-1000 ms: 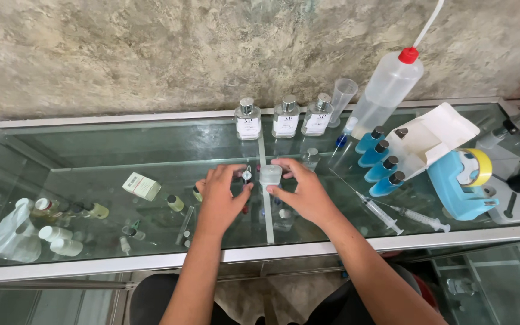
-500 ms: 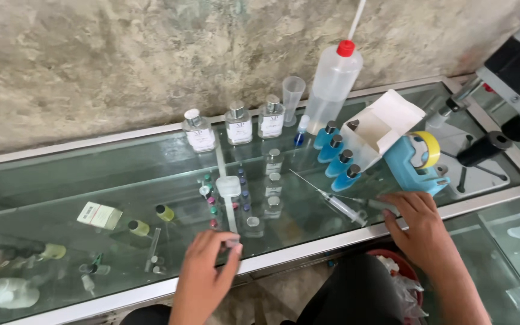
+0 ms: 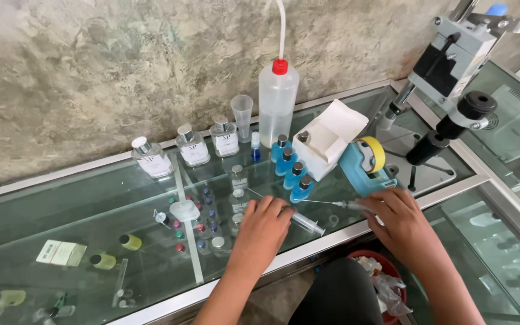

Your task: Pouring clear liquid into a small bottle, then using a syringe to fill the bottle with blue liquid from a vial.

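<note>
Syringe [image 3: 359,206], needle fitted, lies on the glass counter [image 3: 91,198] just in front of the blue tape dispenser [image 3: 365,165]; right hand [image 3: 401,219] now closed over its barrel end, fingers curled round it, whereas 0.5 s ago that hand lay flatter on the glass. Second syringe [image 3: 305,222] runs out from under left hand [image 3: 263,225], which has come fwd off the counter edge and rests palm-down on it, fingers loosely bent; can't tell if it's actually pinched. Hidden/unclear: both barrels partly under the hands, contents not readable; small capped vial [image 3: 185,210] left alone w/ no hand near; items below the glass blur into reflections.
</note>
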